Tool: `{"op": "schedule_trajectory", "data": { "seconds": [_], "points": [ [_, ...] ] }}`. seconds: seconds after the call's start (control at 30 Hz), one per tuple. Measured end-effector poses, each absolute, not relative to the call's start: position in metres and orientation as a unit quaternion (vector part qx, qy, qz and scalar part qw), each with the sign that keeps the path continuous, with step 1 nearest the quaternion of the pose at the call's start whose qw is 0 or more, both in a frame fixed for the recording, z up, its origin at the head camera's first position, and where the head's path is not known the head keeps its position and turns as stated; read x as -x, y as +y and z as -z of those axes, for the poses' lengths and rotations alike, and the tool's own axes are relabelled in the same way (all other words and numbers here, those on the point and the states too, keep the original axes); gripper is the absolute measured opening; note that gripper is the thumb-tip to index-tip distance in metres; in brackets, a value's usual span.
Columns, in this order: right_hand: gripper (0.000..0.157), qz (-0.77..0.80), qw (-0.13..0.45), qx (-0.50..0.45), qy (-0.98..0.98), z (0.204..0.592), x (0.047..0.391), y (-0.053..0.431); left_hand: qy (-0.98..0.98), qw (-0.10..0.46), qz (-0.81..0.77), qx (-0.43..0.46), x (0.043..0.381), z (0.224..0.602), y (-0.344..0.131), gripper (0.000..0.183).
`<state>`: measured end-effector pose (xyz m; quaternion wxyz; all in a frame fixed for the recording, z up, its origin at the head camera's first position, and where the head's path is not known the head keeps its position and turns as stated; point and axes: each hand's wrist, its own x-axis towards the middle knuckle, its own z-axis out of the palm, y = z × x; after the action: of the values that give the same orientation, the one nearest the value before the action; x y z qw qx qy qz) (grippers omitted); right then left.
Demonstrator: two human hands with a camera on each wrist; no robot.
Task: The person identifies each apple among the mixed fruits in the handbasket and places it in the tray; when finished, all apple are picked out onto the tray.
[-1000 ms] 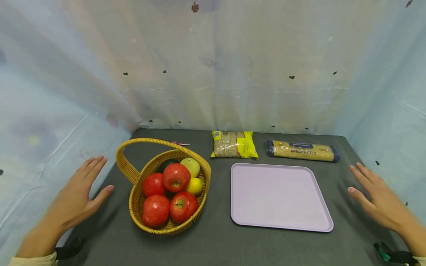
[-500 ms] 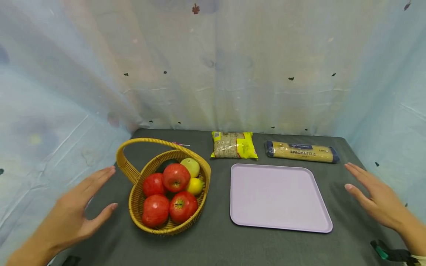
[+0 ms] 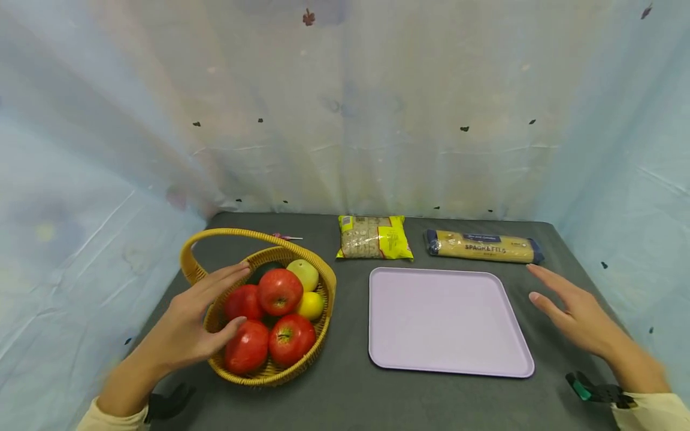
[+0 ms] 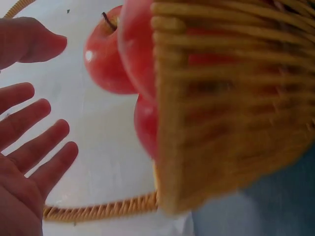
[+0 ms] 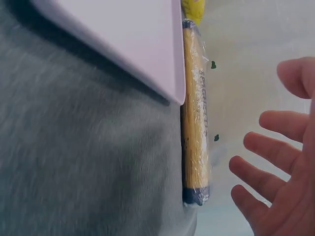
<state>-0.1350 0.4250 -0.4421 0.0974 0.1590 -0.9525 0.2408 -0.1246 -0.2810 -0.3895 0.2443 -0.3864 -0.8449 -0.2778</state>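
Observation:
A wicker basket (image 3: 272,378) with an arched handle stands on the left of the dark table. In it lie several red apples (image 3: 291,340), a yellow lemon (image 3: 311,306), a pale green round fruit (image 3: 303,275) and a dark item partly hidden behind them. Over the basket's left side is my left hand (image 3: 185,326), its fingers extended and thumb apart, holding nothing. The left wrist view shows its spread fingers beside the apples and the basket wall (image 4: 231,123). My right hand (image 3: 579,317), also holding nothing, hovers right of the lilac tray (image 3: 450,323) with fingers extended.
A spaghetti pack (image 3: 483,246) lies behind the tray. Left of it is a yellow-and-clear bag (image 3: 374,237). A small pink item with a thin pale stem (image 3: 287,237) lies behind the basket. Pale curtains (image 3: 377,108) enclose the table's back and sides.
My left hand has moved right, from beside the basket to over its left edge. My right hand has drifted left toward the tray. The basket and tray stay put.

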Motion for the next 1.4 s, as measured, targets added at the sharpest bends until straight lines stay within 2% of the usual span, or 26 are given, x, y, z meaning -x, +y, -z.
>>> {"op": "schedule_trajectory", "data": {
  "seconds": [0.17,0.33,0.7,0.87,1.1,1.4],
  "points": [
    [0.064,-0.252,0.065,-0.141,-0.955,0.443,0.145,0.413,-0.869,0.177,0.285,0.365,0.135,0.399,-0.268,0.087],
    [0.062,-0.255,0.050,-0.135,-0.956,0.453,0.155,0.404,-0.875,0.142,0.289,0.362,0.143,0.411,-0.257,0.089],
    [0.053,-0.280,0.019,-0.125,-0.952,0.468,0.169,0.402,-0.889,0.151,0.288,0.323,0.149,0.428,-0.246,0.097],
    [0.059,-0.268,-0.012,-0.130,-0.955,0.475,0.172,0.405,-0.900,0.148,0.287,0.294,0.148,0.429,-0.243,0.095],
    [0.070,-0.275,-0.051,-0.133,-0.951,0.478,0.170,0.405,-0.902,0.134,0.279,0.302,0.148,0.427,-0.241,0.099],
    [0.068,-0.287,-0.051,-0.138,-0.946,0.480,0.171,0.406,-0.897,0.141,0.285,0.306,0.149,0.429,-0.239,0.100]
  ]
}}
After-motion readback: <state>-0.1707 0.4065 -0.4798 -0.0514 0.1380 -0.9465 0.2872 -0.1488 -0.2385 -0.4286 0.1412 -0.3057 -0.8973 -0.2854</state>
